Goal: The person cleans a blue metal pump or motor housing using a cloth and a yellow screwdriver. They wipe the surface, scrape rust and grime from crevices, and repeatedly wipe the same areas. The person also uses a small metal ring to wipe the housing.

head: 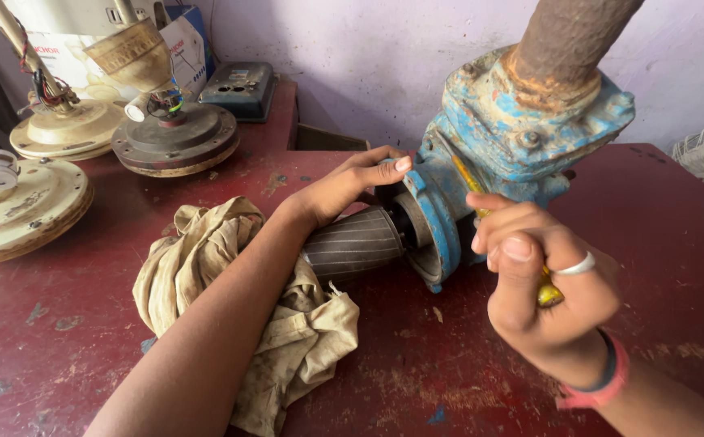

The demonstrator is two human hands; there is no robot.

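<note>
At the lower right of the frame my right hand [550, 303] is clenched around a yellow-handled screwdriver [548, 291], its shaft running up into the chipped blue cast-metal pump housing [522, 121] at upper centre. Left of centre, my left hand [352, 182] grips the rim of that housing above the ribbed grey metal rotor [352, 245], which lies on a crumpled beige cloth [206, 267] on the worn red tabletop [416, 372]. Cream ceiling-fan motors [68, 129] sit at the upper left.

Red table [449, 380]: rag [206, 267], pump [497, 154], perhaps fan motors [174, 137].
</note>
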